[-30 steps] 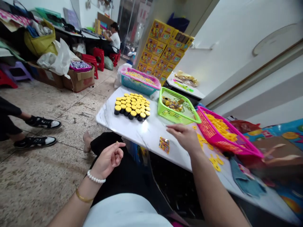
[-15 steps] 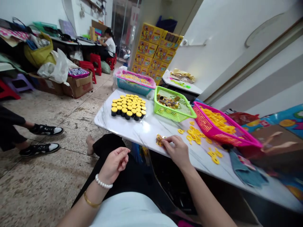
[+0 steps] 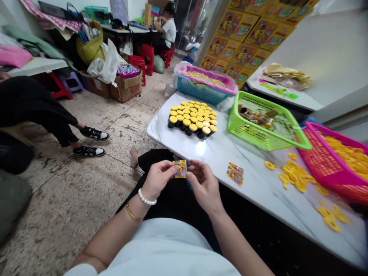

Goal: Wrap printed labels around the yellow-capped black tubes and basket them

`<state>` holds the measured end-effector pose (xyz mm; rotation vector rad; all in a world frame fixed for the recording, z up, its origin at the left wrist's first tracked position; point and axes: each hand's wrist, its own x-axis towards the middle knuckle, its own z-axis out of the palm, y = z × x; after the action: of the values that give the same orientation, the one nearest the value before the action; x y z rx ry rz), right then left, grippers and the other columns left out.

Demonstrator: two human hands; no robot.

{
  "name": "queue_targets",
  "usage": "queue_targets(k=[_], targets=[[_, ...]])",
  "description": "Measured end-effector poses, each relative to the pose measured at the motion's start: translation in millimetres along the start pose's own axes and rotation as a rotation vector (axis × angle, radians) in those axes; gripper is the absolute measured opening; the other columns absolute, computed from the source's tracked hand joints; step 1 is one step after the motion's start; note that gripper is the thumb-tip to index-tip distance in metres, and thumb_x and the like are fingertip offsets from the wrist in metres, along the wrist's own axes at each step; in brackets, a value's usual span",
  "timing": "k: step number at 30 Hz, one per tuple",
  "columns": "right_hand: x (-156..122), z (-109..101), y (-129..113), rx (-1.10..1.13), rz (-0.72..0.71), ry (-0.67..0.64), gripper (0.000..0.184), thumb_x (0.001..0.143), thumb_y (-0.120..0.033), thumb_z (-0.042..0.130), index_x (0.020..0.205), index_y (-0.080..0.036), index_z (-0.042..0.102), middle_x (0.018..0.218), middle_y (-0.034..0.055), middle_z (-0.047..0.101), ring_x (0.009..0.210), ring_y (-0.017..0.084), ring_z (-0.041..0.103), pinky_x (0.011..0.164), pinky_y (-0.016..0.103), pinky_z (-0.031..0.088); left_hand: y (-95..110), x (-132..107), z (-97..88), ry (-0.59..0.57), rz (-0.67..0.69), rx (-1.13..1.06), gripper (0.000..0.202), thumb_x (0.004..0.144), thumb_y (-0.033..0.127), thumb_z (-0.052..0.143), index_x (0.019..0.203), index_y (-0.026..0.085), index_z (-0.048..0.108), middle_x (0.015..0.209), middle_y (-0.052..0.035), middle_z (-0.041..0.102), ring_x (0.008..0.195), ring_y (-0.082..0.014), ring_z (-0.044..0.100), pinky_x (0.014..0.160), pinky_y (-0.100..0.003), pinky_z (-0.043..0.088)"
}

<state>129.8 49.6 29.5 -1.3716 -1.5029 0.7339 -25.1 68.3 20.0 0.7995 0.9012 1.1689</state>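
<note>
A small yellow printed label (image 3: 181,168) with a cartoon figure is held up over my lap, just off the table's front edge. My left hand (image 3: 159,175) pinches its left side between thumb and fingers. At its right edge are the thumb and curled fingers of my right hand (image 3: 205,186), closed on that side. More printed labels (image 3: 235,173) lie on the marble-patterned table (image 3: 207,153) to the right. Beyond my hands, black jars with yellow lids (image 3: 193,117) stand upright in a tight group.
A teal basket (image 3: 198,90) of small pieces, a green basket (image 3: 267,142) of wrapped items and a pink basket (image 3: 324,161) of yellow rings line the table's far side. Loose yellow rings (image 3: 296,174) lie near the pink one. A seated person's legs (image 3: 43,107) are at left.
My right hand has lifted a label from the table and brought it left to my left hand, which now pinches it too. The view has turned left and downward.
</note>
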Motion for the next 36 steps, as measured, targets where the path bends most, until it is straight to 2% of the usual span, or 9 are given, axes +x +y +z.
queue_targets(k=[2, 6, 12, 17, 20, 24, 31, 33, 36], targets=[[4.8, -1.3, -1.9, 0.166, 0.165, -0.109, 0.042, 0.082, -0.051, 0.07, 0.109, -0.021, 0.061, 0.084, 0.0022, 0.065, 0.064, 0.014, 0.06, 0.056, 0.027, 0.051, 1.4, 0.5, -4.1, -0.039, 0.002, 0.035, 0.041, 0.065, 0.052, 0.082, 0.068, 0.013, 0.068, 0.058, 0.0022, 0.057, 0.054, -0.0073, 0.043, 0.052, -0.022, 0.034], [3.9, 4.2, -11.3, 0.278, 0.345, -0.271, 0.042, 0.083, -0.06, 0.066, 0.079, -0.018, 0.063, 0.053, -0.0047, 0.052, 0.039, 0.008, 0.045, 0.037, 0.021, 0.033, 3.9, -3.7, -4.0, -0.098, 0.031, 0.095, 0.043, 0.069, 0.055, 0.078, 0.067, 0.014, 0.068, 0.058, 0.0014, 0.056, 0.055, -0.0088, 0.044, 0.053, -0.023, 0.035], [-3.8, 13.1, -16.4, 0.293, 0.264, -0.008, 0.05, 0.086, -0.061, 0.062, 0.058, -0.02, 0.053, 0.043, -0.0056, 0.041, 0.036, 0.007, 0.034, 0.034, 0.023, 0.023, 14.0, -19.6, 3.9, 0.153, 0.211, 0.211, 0.036, 0.083, 0.05, 0.067, 0.07, 0.016, 0.065, 0.058, 0.0022, 0.053, 0.054, -0.0095, 0.043, 0.052, -0.023, 0.035], [-3.9, 14.6, -15.6, 0.293, 0.25, 0.024, 0.056, 0.087, -0.064, 0.058, 0.052, -0.021, 0.052, 0.043, -0.0041, 0.039, 0.038, 0.009, 0.032, 0.037, 0.025, 0.022, 22.9, -34.5, 9.3, 0.185, 0.333, 0.335, 0.031, 0.09, 0.042, 0.06, 0.077, 0.017, 0.072, 0.063, -0.0008, 0.058, 0.057, -0.0112, 0.048, 0.055, -0.024, 0.04], [-4.4, 15.6, -17.6, 0.255, 0.196, 0.019, 0.053, 0.088, -0.062, 0.058, 0.055, -0.021, 0.057, 0.045, -0.0034, 0.041, 0.04, 0.009, 0.032, 0.039, 0.026, 0.025, 23.2, -36.1, 10.3, 0.175, 0.394, 0.391, 0.028, 0.091, 0.038, 0.06, 0.079, 0.017, 0.075, 0.066, -0.0021, 0.058, 0.061, -0.0127, 0.052, 0.057, -0.025, 0.041], [-5.5, 14.6, -18.2, 0.157, 0.08, 0.016, 0.047, 0.093, -0.053, 0.056, 0.059, -0.02, 0.059, 0.05, -0.0022, 0.046, 0.044, 0.01, 0.036, 0.043, 0.026, 0.03, 20.0, -31.5, 8.4, 0.185, 0.38, 0.368, 0.023, 0.088, 0.036, 0.065, 0.083, 0.017, 0.076, 0.072, -0.0037, 0.063, 0.065, -0.0134, 0.055, 0.059, -0.025, 0.044], [1.3, 15.5, -14.3, -0.115, -0.315, -0.017, 0.041, 0.098, -0.035, 0.05, 0.061, -0.019, 0.056, 0.055, -0.0013, 0.052, 0.049, 0.011, 0.046, 0.048, 0.025, 0.036, 16.7, -24.9, 6.8, 0.187, 0.438, 0.299, 0.014, 0.077, 0.031, 0.077, 0.077, 0.017, 0.079, 0.076, -0.0046, 0.064, 0.07, -0.0135, 0.058, 0.058, -0.023, 0.047], [4.9, 18.0, -13.9, -0.177, -0.393, -0.049, 0.036, 0.099, -0.031, 0.048, 0.067, -0.02, 0.06, 0.059, -0.0002, 0.059, 0.051, 0.012, 0.052, 0.051, 0.024, 0.04, 18.0, -23.6, 6.6, 0.219, 0.401, 0.262, 0.014, 0.073, 0.031, 0.079, 0.077, 0.017, 0.08, 0.082, -0.0067, 0.068, 0.072, -0.0142, 0.06, 0.059, -0.024, 0.048], [9.9, 20.1, -15.3, -0.21, -0.416, -0.079, 0.036, 0.101, -0.029, 0.045, 0.072, -0.02, 0.063, 0.064, 0.0002, 0.064, 0.054, 0.013, 0.058, 0.053, 0.024, 0.044, 22.4, -20.7, 2.7, 0.183, 0.188, 0.218, 0.02, 0.073, 0.035, 0.079, 0.08, 0.016, 0.081, 0.071, -0.0054, 0.069, 0.056, -0.0104, 0.056, 0.049, -0.022, 0.043]])
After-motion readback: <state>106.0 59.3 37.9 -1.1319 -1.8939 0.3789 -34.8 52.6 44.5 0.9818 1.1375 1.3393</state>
